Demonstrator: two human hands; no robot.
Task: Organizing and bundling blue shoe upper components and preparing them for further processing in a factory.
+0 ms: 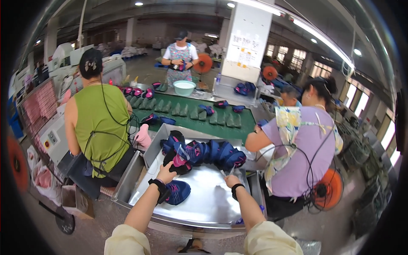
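Left hand (166, 173), fingers curled, is at the near side of a blue-and-pink shoe (182, 158) in the tray (208, 193); whether it is clamped on it, and where the toe points, cannot be told. Right hand (232, 181) is closed around a thin pale item (232, 171), tip pointing away from the person. A loose shoe (180, 192) lies beside the left wrist, long axis roughly crosswise, toe rightward; piled shoes (217, 153) line the far side.

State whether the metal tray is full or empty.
Partly filled: the metal tray has blue shoes heaped along its far side, bare metal showing in front.
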